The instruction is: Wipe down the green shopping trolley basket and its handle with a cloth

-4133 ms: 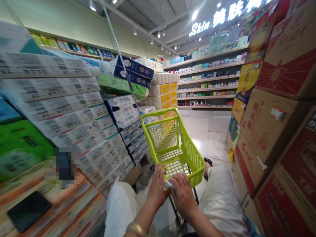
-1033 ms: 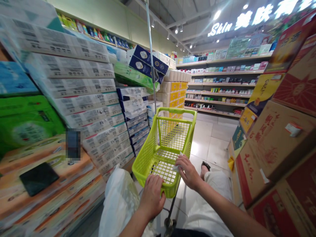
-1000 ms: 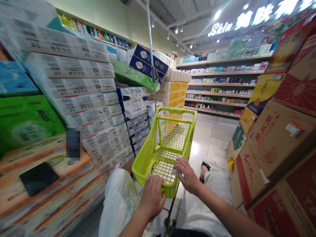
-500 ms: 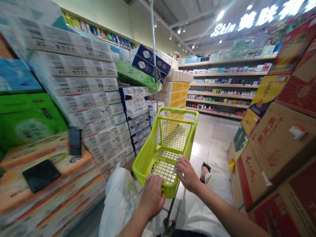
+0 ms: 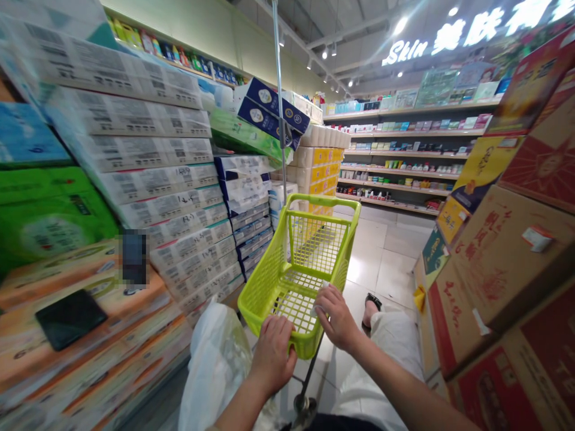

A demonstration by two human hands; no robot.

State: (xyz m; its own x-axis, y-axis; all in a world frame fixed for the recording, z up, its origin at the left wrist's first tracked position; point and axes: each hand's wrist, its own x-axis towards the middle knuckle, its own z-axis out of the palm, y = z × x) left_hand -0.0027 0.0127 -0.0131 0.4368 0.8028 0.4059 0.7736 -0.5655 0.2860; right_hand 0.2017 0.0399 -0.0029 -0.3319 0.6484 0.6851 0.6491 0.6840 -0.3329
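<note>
A lime-green plastic shopping basket [image 5: 258,287] with grid walls stands tilted in front of me, nothing inside it. My left hand [image 5: 275,347] is closed over its near rim, fingers curled inward and thumb outside. On the right side rim rests my right hand [image 5: 335,314], fingers bent round a crumpled white tissue [image 5: 315,308] that shows at the fingertips. Part of the tissue is hidden by the fingers. Below the basket runs a thin metal rod [image 5: 311,371], down to a small wheel-like part [image 5: 305,404] between my legs.
Stacked white tissue packs [image 5: 179,179] and orange packs [image 5: 148,335] line the left, with a dark flat object [image 5: 70,319] on top. Cardboard cartons [image 5: 498,251] rise at right. An upright metal pole [image 5: 279,72] stands behind the basket. Stocked shelves [image 5: 404,134] are at the back.
My right hand with the tissue has shifted slightly left along the basket's rim. The whole view has drifted a little; my left hand keeps its hold.
</note>
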